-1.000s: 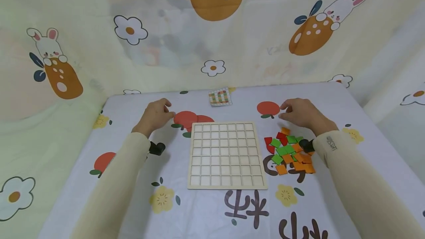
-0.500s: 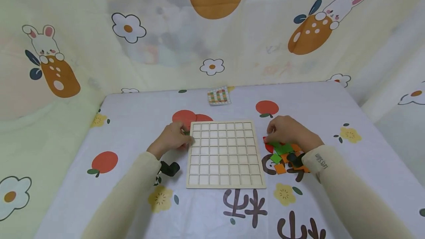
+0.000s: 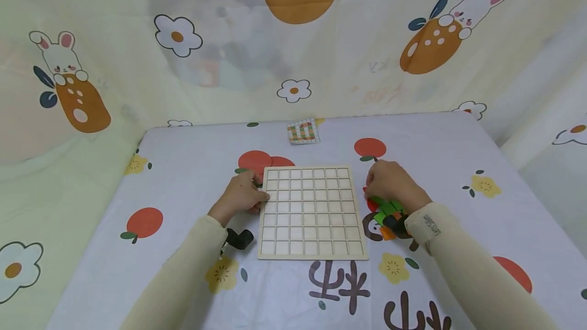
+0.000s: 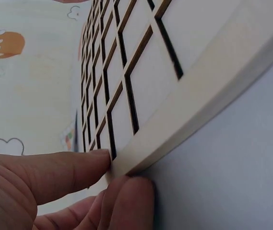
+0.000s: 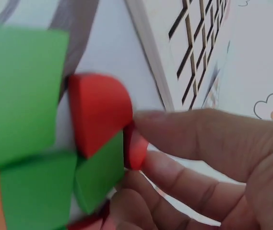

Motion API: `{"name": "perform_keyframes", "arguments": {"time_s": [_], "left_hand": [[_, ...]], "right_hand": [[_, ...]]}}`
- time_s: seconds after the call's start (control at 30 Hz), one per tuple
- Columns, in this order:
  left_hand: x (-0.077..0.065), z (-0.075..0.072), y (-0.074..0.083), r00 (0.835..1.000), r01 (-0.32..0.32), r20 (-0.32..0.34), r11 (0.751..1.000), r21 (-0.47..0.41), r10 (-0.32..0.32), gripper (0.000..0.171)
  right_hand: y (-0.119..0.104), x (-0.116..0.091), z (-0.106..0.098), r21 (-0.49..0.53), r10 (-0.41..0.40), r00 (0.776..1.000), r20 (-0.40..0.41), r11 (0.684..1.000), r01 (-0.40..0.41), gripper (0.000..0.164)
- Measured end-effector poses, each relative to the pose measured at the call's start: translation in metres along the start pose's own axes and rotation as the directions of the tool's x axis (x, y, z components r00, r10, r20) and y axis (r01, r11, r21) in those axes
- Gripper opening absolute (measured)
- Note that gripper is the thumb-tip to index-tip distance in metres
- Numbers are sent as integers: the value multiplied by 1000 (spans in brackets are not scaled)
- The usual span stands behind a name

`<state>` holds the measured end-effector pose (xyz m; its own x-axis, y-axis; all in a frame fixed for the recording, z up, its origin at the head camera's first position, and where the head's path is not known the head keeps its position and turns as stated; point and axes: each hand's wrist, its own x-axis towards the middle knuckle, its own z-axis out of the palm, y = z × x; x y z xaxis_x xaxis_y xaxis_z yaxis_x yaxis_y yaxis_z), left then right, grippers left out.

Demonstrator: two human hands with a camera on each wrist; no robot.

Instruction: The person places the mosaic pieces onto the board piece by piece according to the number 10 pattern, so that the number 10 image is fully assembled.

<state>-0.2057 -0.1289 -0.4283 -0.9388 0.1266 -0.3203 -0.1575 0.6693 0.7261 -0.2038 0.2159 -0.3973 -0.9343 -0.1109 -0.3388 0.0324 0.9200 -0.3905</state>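
A wooden grid board (image 3: 314, 214) with bare square cells lies on the table. My left hand (image 3: 241, 192) grips its left edge, the thumb (image 4: 86, 172) on top of the frame and fingertips against the side. To the right of the board, my right hand (image 3: 393, 183) is at the far end of a pile of small flat pieces. Its thumb and forefinger pinch a red piece (image 5: 137, 149). Beside that lie another red piece with a rounded side (image 5: 102, 108) and several green tiles (image 5: 38, 191). The hand and its wrist camera hide part of the pile in the head view.
Orange tiles (image 3: 388, 233) lie at the near side of the pile. A small checked card (image 3: 303, 132) rests at the back of the table, near the hanging patterned cloth (image 3: 238, 101). The white tablecloth (image 3: 275, 294) is printed with fruit and flowers.
Both hands have come down and nearer. The left hand has taken hold of the board's left edge, and the right hand has moved onto the pile and pinches a red piece.
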Motion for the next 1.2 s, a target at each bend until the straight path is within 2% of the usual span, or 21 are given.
{"name": "perform_keyframes", "arguments": {"time_s": [0.23,0.4,0.8,1.0,1.2], "left_hand": [[-1,2,1,1000,5,-20,1000,-2,-5,31],[-2,2,1,1000,10,-14,1000,-15,-10,32],[-2,3,-1,999,32,-22,999,-40,-33,33],[-2,4,-2,1000,23,-17,998,-51,-24,35],[-2,3,-1,1000,24,-17,998,-50,-25,36]], "right_hand": [[-5,5,4,45,35,998,-43,998,-33,18],[-8,7,2,52,56,998,-24,997,-54,15],[-5,12,4,99,32,999,-38,995,-28,16],[1,9,1,168,-5,1000,-21,986,8,15],[7,10,-3,288,-20,999,25,958,12,12]]}}
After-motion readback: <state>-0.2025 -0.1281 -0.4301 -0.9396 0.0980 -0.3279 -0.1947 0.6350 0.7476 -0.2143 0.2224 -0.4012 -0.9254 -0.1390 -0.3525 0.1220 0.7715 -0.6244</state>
